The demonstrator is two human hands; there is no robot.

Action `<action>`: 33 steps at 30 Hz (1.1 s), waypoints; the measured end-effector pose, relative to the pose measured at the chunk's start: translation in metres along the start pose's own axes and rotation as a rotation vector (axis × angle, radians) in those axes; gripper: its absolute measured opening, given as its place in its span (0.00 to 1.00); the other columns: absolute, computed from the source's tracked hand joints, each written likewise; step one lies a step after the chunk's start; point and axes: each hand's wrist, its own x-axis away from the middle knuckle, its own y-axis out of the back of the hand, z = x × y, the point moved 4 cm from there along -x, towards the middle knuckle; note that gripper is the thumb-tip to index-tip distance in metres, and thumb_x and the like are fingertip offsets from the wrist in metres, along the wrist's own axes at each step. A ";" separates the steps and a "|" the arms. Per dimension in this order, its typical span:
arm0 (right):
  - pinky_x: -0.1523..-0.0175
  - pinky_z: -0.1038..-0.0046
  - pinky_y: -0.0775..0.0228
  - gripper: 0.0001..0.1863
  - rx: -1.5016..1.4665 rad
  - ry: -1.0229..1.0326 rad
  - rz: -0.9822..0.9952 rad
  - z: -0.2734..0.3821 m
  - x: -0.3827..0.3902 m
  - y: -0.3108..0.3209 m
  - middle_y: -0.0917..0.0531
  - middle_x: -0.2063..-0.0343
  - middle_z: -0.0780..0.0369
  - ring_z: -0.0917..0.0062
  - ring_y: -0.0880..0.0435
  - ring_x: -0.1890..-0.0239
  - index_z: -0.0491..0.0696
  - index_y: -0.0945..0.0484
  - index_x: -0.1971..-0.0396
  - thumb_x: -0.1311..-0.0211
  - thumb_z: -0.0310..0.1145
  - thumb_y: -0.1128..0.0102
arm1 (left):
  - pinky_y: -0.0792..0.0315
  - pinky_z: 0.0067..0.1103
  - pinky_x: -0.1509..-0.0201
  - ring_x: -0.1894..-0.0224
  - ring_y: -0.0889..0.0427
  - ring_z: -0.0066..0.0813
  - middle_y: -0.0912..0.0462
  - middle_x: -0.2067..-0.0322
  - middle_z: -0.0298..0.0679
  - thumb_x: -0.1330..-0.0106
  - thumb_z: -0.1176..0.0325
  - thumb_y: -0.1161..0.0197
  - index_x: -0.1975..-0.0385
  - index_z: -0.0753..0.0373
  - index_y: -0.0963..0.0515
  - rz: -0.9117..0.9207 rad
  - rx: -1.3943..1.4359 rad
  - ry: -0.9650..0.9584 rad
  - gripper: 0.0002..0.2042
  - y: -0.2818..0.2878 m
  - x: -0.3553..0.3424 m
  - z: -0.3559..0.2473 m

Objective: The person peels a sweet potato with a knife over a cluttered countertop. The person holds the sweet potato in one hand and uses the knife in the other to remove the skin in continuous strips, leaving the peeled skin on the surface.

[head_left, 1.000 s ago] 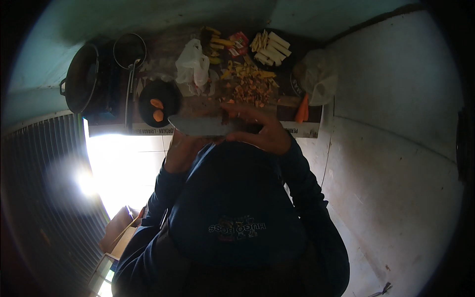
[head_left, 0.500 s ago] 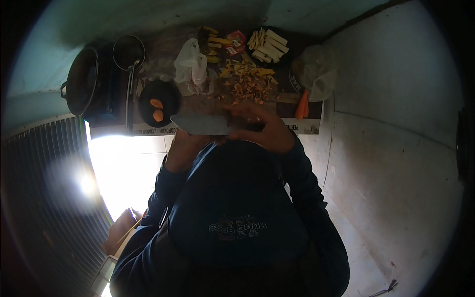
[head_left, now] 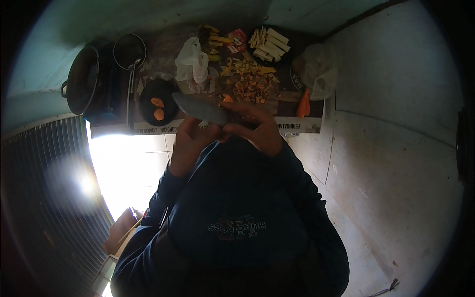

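My right hand (head_left: 260,129) is closed round the handle of a knife (head_left: 202,108). Its broad grey blade points left and slightly away from me, over my left hand (head_left: 194,141). The left fingers are curled together under the blade, and what they hold is hidden. Both hands are close together above the table's near edge. Left of the blade tip, a dark round plate (head_left: 170,111) bears two peeled orange pieces (head_left: 158,102). Beyond my right hand lies a heap of orange and yellow peelings (head_left: 250,88), with an orange bit (head_left: 227,99) by the knife.
A wok (head_left: 81,81) and a long-handled strainer (head_left: 130,67) stand at the left. Further back are a white plastic bag (head_left: 192,62), a red packet (head_left: 237,40) and pale sticks (head_left: 272,45) on a dark plate. Carrots (head_left: 304,104) lie right, near a clear bag (head_left: 319,69).
The knife has tilted, its tip swinging away from me toward the far side. My right hand has shifted slightly left, and my left hand has turned a little beneath the blade.
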 end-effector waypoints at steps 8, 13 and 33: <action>0.70 0.82 0.35 0.24 0.212 -0.056 -0.202 0.000 0.003 0.034 0.20 0.60 0.60 0.85 0.26 0.73 0.45 0.30 0.44 0.42 0.29 0.38 | 0.25 0.27 0.54 0.59 0.20 0.33 0.24 0.56 0.47 0.36 0.65 0.42 0.45 0.70 0.36 0.085 0.017 -0.018 0.23 0.029 -0.020 0.023; 0.55 0.78 0.29 0.26 0.186 -0.082 -0.313 0.004 0.001 0.053 0.25 0.48 0.59 0.77 0.21 0.57 0.49 0.32 0.42 0.41 0.35 0.37 | 0.26 0.30 0.51 0.55 0.23 0.36 0.29 0.51 0.47 0.37 0.61 0.41 0.42 0.67 0.39 0.097 0.172 -0.158 0.27 0.037 -0.006 0.027; 0.83 0.86 0.52 0.26 0.282 -0.041 -0.341 0.014 -0.005 0.050 0.31 0.81 0.72 0.93 0.42 0.86 0.54 0.32 0.42 0.40 0.39 0.38 | 0.28 0.39 0.51 0.57 0.21 0.32 0.24 0.57 0.38 0.41 0.63 0.38 0.47 0.59 0.33 1.482 0.648 -0.836 0.23 -0.011 0.102 -0.203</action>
